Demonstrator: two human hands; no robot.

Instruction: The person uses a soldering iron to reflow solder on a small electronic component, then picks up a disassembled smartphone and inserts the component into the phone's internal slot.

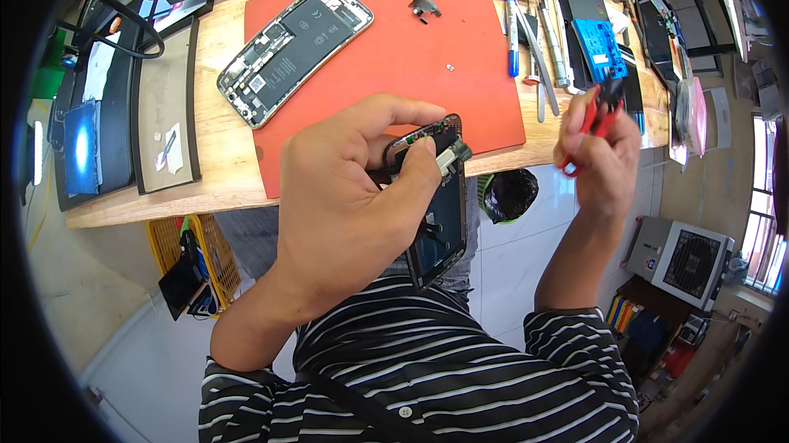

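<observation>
My left hand (349,188) holds a dark phone screen assembly (441,233) by its upper end, thumb and fingers pinching it. Beneath the hand the panel hangs past the table's front edge, its back facing up. A small silvery part (454,158) sits at the thumb tip; whether it is attached cannot be made out. Raised at the right, my right hand (604,159) is closed around red-handled pliers (608,102), slightly blurred, with dark jaws pointing up. An opened phone body (296,53), its battery and boards exposed, lies on the orange-red mat (394,73).
A small black part (424,7) and a tiny metal piece (449,67) lie on the mat. Markers (513,36), tweezers (538,61) and a blue tray (600,48) are at the right. A shallow tray (168,110) stands left; a lined bin (509,195) is below the edge.
</observation>
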